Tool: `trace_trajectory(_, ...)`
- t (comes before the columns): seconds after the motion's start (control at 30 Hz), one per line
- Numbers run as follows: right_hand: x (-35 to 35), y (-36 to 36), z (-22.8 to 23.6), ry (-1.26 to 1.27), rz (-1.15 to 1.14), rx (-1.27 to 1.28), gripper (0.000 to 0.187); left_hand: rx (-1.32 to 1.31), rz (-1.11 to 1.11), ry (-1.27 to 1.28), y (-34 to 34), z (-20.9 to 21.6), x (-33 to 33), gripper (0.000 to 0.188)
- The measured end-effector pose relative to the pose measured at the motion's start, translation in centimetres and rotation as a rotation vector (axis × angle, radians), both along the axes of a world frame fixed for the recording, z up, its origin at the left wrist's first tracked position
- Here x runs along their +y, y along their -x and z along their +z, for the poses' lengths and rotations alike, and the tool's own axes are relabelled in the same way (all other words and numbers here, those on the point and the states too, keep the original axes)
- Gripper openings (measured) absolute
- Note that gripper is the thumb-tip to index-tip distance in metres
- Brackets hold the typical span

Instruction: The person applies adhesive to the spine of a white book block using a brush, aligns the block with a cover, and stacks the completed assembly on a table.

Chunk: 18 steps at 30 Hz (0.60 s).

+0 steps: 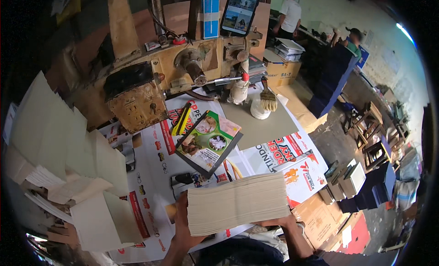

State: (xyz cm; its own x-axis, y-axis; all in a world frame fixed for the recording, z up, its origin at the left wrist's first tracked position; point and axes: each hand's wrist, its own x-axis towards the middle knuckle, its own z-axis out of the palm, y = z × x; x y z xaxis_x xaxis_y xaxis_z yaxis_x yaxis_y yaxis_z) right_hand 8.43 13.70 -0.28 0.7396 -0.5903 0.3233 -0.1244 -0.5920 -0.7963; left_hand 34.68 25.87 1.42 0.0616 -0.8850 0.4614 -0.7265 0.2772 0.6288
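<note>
A person, seen from their own head camera, holds a thick stack of cream paper (pixel 237 204) in both hands at the near edge of a worktable, close to the body. The left hand (pixel 181 224) is curled round the stack's left end; the right hand (pixel 287 223) supports the lower right corner. Both seem opened about as wide as the stack is thick, though most fingers are hidden beneath or behind it. The many layered page edges face up, slightly uneven, and I cannot tell whether they are bound. If they are loose, a slack grip at either end could let the middle sag and sheets slide out; squeezing unevenly could skew the edges. Beyond the stack, a picture booklet (pixel 209 140) lies on printed sheets (pixel 157 197), with a yellow cutter (pixel 182 121) just beside it; whether its blade is out is unclear, but a careless reach there could nick a finger. Farther back, a brush (pixel 268 100) stands at a white pot (pixel 259 111); a bump might tip them. At left, tall paper piles (pixel 43 133) could topple if an elbow swung wide.
</note>
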Motion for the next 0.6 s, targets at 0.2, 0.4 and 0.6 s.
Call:
trace_trajectory(0.2, 0.7, -1.2, -0.2, -0.002, -0.094, 0.257, 0.052, 0.181, -0.024, -0.051, -0.5, -3.0, 0.4, 0.067)
trace_trajectory(0.4, 0.8, 1.5, -1.7, -0.122, -0.042, 0.244, 0.067, 0.334, -0.076, -0.112, -0.2, -3.2, 0.7, 0.103)
trace_trajectory(0.6, -8.0, 0.5, 9.5, 0.045, -0.145, 0.49, 0.057, 0.438, 0.019, -0.13, -1.2, -5.6, 0.9, 0.108)
